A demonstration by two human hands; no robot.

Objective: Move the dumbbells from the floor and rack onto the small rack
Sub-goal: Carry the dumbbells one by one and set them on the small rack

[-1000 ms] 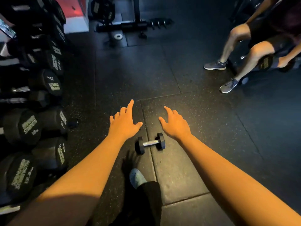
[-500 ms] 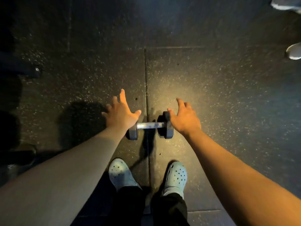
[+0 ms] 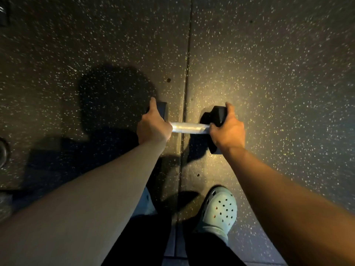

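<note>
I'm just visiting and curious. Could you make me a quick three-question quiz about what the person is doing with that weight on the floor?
1. True or false: both hands are on the dumbbell.
2. The left hand covers: A) a weight head, B) the bare handle middle, C) a shoe.
3. What runs along the floor under the handle?

Key: 1 true, the right hand is on the other head; 2 A; 3 a seam between mats.

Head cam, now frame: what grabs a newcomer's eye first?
The dumbbell at centre: its bright metal handle spans a seam in the speckled rubber floor. The left hand and right hand each cover one black end. Next, the pale blue clog at lower right, below the right hand.
</note>
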